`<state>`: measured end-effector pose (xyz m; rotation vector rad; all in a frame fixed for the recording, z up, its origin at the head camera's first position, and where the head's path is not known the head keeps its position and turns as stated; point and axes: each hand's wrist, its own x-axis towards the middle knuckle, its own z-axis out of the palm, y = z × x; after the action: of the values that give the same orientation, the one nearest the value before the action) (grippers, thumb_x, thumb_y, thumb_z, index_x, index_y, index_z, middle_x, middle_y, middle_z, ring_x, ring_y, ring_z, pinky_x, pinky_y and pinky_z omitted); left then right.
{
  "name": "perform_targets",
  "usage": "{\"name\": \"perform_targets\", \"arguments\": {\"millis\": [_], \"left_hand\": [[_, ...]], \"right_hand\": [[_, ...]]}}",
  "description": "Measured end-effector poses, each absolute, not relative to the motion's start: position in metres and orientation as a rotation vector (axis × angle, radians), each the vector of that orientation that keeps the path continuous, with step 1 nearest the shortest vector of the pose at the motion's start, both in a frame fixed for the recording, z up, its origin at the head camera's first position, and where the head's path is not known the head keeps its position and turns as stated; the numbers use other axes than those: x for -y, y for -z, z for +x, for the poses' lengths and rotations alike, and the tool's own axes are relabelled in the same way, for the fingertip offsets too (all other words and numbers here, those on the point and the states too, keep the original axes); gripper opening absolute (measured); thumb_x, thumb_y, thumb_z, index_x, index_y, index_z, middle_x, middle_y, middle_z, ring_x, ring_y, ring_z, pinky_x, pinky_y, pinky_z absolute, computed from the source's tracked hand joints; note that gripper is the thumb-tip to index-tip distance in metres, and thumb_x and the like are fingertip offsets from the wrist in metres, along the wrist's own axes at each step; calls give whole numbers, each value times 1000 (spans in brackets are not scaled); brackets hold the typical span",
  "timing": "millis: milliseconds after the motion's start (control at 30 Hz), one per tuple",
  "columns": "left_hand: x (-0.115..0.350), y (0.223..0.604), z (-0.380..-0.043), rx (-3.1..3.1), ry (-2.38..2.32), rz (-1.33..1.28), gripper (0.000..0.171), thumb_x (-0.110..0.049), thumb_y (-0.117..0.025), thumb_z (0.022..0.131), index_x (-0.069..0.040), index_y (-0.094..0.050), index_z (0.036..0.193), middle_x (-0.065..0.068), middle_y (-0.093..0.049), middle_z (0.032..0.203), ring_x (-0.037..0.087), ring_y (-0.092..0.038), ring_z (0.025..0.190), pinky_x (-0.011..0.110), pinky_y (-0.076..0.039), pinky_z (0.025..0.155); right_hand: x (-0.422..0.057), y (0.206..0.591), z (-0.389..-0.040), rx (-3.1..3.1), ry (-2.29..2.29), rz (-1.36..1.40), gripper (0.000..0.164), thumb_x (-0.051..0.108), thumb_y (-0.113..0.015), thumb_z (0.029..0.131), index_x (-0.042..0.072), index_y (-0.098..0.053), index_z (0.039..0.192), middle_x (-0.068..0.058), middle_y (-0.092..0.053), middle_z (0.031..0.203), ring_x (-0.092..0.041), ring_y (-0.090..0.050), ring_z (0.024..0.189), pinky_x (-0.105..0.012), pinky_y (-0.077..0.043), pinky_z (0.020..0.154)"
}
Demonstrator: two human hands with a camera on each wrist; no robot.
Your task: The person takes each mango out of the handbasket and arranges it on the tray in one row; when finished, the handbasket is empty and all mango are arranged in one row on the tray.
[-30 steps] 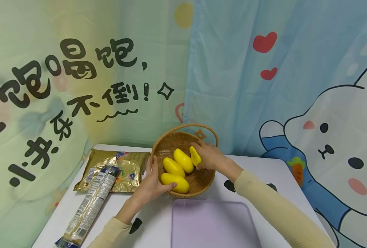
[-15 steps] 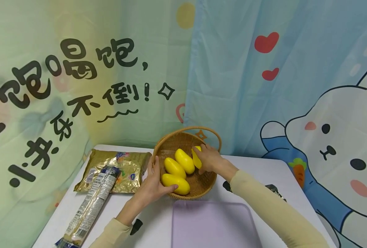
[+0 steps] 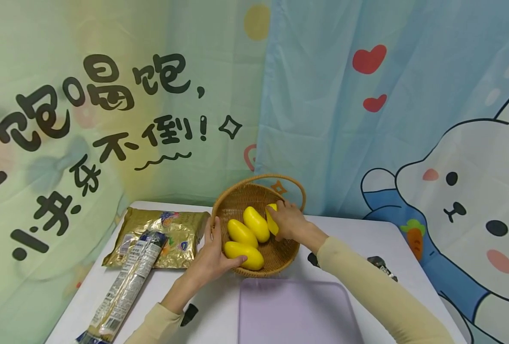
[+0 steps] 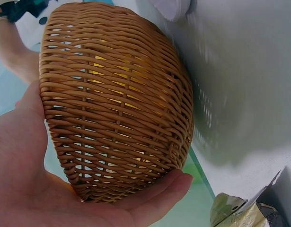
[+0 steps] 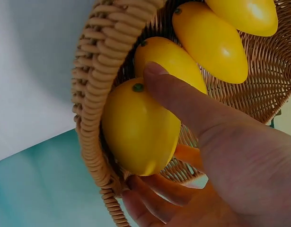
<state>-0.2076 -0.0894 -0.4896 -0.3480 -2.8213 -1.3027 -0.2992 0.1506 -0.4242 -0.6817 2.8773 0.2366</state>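
Note:
A round wicker basket stands on the white table, its opening facing me and its handle arching up at the back. My left hand grips its left side, with the thumb inside by the nearest yellow mango; the left wrist view shows fingers against the woven wall. Two more mangoes, a middle one and a rear one, lie beside it. At the right of the basket, my right hand holds another mango, thumb on top and fingers beneath, close to the rim.
A lilac board lies in front of the basket. To its left, a long foil packet leans across a gold bag. A small dark object sits partly behind the right sleeve. Printed curtains hang behind the table.
The basket and the right hand with its mango have shifted very slightly to the right and downward in the head view. Both hands keep their hold.

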Motion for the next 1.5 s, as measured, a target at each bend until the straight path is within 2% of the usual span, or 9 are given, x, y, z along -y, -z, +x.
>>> {"name": "perform_targets", "arguments": {"millis": [133, 233, 433, 600, 767, 900, 1100, 1300, 1500], "left_hand": [[88, 489, -207, 2813, 1305, -355, 129, -53, -82, 80, 0, 3, 162, 25, 14, 167, 37, -69, 100, 40, -59, 78], [88, 489, -207, 2812, 1307, -361, 129, -52, -83, 81, 1, 2, 162, 25, 14, 167, 38, -69, 100, 40, -59, 79], [87, 491, -206, 2815, 1295, -353, 129, -52, -83, 80, 2, 1, 161, 27, 13, 167, 37, -69, 96, 38, -58, 75], [87, 492, -207, 2831, 1296, -328, 129, -53, -82, 81, -1, 3, 162, 26, 13, 167, 40, -68, 102, 40, -59, 77], [89, 490, -207, 2832, 1331, -308, 129, -52, -82, 80, -3, 4, 162, 25, 15, 167, 44, -67, 107, 43, -59, 79], [89, 491, -208, 2836, 1336, -296, 130, -53, -83, 80, -3, 4, 162, 25, 15, 167, 44, -66, 108, 43, -59, 80], [91, 493, -209, 2833, 1360, -285, 129, -54, -82, 80, -2, 3, 163, 24, 15, 167, 46, -64, 113, 44, -59, 83], [91, 492, -209, 2843, 1360, -289, 129, -55, -81, 81, -3, 4, 163, 23, 16, 167, 47, -64, 113, 46, -58, 85], [92, 490, -209, 2838, 1362, -301, 129, -54, -82, 81, -3, 5, 163, 23, 16, 167, 45, -66, 109, 43, -59, 80]], "right_hand": [[-150, 423, -296, -2881, -200, -706, 94, 30, -90, 79, 7, -40, 155, -29, -41, 147, -46, -52, 126, -53, -46, 104], [-150, 424, -294, -2877, -139, -689, 93, 26, -89, 79, 6, -40, 156, -30, -40, 146, -46, -53, 124, -50, -51, 98], [-151, 421, -292, -2866, -49, -653, 93, 23, -88, 80, 6, -37, 157, -30, -38, 146, -43, -49, 128, -47, -54, 93], [-152, 411, -289, -2863, 30, -631, 95, 25, -87, 82, 7, -33, 159, -30, -30, 155, -44, -44, 137, -45, -55, 91], [-154, 400, -283, -2884, 76, -673, 96, 29, -86, 83, 8, -31, 160, -30, -26, 159, -48, -44, 137, -49, -54, 93], [-158, 391, -274, -2888, 123, -713, 95, 32, -83, 86, 8, -30, 160, -31, -24, 160, -52, -41, 138, -56, -50, 100], [-165, 379, -254, -2904, 291, -792, 95, 33, -83, 86, 7, -30, 160, -30, -26, 159, -42, -44, 140, -50, -48, 105], [-172, 375, -227, -2968, 430, -872, 93, 34, -84, 84, 7, -34, 158, -27, -34, 153, -38, -54, 126, -46, -53, 99], [-174, 376, -194, -2990, 561, -879, 93, 33, -87, 82, 10, -36, 157, -21, -38, 152, -30, -57, 118, -41, -55, 96]]}}
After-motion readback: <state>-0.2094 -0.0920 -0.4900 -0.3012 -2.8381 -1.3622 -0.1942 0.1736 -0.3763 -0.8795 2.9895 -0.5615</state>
